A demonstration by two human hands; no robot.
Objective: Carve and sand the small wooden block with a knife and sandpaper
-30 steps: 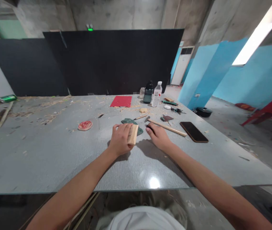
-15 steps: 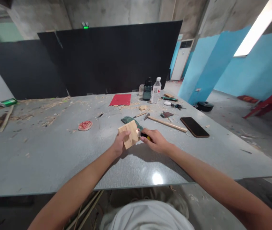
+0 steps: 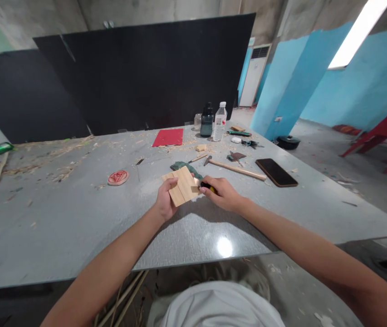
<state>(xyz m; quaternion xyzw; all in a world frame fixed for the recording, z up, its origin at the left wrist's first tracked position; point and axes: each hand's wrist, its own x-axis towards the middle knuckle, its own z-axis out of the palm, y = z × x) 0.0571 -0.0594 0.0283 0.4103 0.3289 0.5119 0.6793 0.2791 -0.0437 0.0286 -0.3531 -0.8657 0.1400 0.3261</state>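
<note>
My left hand (image 3: 166, 198) grips a pale wooden block (image 3: 183, 187) by its left side, thumb on the upper face, holding it tilted above the table. A line runs across that face. In my right hand (image 3: 223, 194) is a utility knife (image 3: 210, 187) with a black and yellow handle, fingers wrapped round it. Its blade lies at the block's right edge; whether it bites into the wood I cannot tell. Just behind the block lies a dark green cloth (image 3: 185, 168), partly hidden by it.
Behind my hands lie a hammer (image 3: 236, 168), a thin wooden-handled tool (image 3: 198, 158) and a red sheet (image 3: 168, 137). A phone (image 3: 276, 172) is at the right, a round red-marked wooden disc (image 3: 118, 177) at the left. Bottles (image 3: 219, 122) stand at the back. Wood shavings litter the grey table (image 3: 77, 227).
The block has turned slightly in my left hand and shifted a little left, its face showing more fully. The knife stays at its right edge. The whole view has tilted slightly downward.
</note>
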